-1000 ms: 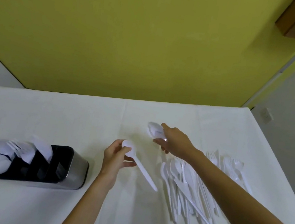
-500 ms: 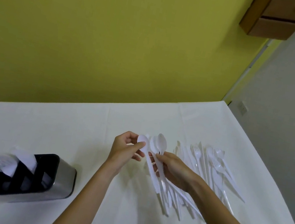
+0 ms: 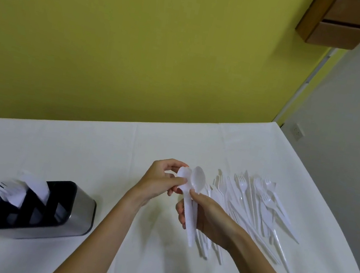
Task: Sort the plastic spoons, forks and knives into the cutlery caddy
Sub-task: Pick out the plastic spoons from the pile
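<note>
Two white plastic spoons (image 3: 193,193) are held side by side above the table, bowls up. My left hand (image 3: 159,180) pinches the left spoon's bowl between thumb and fingers. My right hand (image 3: 206,217) grips the handles just below the bowls. A pile of white plastic forks, knives and spoons (image 3: 254,210) lies on the table to the right of my hands. The cutlery caddy (image 3: 43,208), black inside with a steel wall, stands at the left, with white cutlery sticking out of its far compartments.
The table (image 3: 101,147) wears a white cloth; its right edge drops off beyond the pile. A yellow wall stands behind, with a wooden box (image 3: 341,22) mounted at the top right.
My right hand brought its spoon back from the far side to meet the spoon in my left hand. Both spoons now stand together between my hands.
</note>
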### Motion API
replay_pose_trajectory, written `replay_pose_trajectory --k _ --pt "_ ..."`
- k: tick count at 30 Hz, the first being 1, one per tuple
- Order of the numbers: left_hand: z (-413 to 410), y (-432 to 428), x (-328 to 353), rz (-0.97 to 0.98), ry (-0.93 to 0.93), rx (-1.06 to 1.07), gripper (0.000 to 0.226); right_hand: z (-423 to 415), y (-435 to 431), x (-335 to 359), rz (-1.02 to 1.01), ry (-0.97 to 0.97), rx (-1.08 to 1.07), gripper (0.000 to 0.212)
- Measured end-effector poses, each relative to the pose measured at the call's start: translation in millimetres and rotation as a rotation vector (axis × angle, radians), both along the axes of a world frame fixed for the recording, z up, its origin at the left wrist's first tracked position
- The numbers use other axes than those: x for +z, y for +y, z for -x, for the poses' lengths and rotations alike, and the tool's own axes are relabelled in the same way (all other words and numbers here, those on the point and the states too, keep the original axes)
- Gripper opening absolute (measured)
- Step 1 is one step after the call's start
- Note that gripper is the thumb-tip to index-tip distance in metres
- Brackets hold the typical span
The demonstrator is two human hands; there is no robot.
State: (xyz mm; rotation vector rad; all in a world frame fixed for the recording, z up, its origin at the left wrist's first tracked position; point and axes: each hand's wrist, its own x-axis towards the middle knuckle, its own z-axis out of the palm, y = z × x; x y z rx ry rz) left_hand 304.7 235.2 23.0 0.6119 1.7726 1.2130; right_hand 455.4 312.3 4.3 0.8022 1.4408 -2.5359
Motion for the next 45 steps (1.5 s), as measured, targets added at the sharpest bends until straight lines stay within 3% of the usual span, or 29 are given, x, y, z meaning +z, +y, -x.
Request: replay_pose_trajectory --k 3,6,8,10,17,21,25,29,33,39,45 --pt "2 -2 4 -0.008 0.045 -0.046 0.031 0 -1 0 0.000 -0.019 0.068 0.041" --pt "0 -3 9 -0.002 0.071 -0.159 0.035 0 0 2 0.019 -0.020 0.118 0.027" --pt "1 -1 12 -0.009 0.041 -0.192 0.035 1 2 4 0.075 -0.023 0.106 0.017" --pt "2 1 14 -0.030 -0.051 -0.191 0.030 2 6 4 0.071 -0.042 0.075 0.019" --pt "10 3 6 -0.021 0.184 -0.225 0.006 -4 7 8 -0.176 -0.044 0.112 0.024" --pt "14 4 9 -0.034 0.250 -0.242 0.014 -14 9 16 -0.277 -0.006 0.168 0.044" --pt "13 3 17 -0.086 0.310 -0.268 0.021 -5 12 29 -0.544 -0.049 0.338 0.038" --pt "17 -7 35 -0.164 0.279 -0.157 0.018 12 13 40 -0.615 -0.042 0.350 0.023" --pt "32 -33 61 -0.200 0.336 -0.019 0.016 39 1 56 -0.669 0.044 0.335 0.021" --pt "77 -128 101 -0.321 0.497 0.419 0.015 105 -63 78 -0.688 0.206 0.292 0.022" --pt "113 -249 97 -0.285 0.559 0.816 0.017 159 -155 75 -0.594 0.290 0.160 0.015"
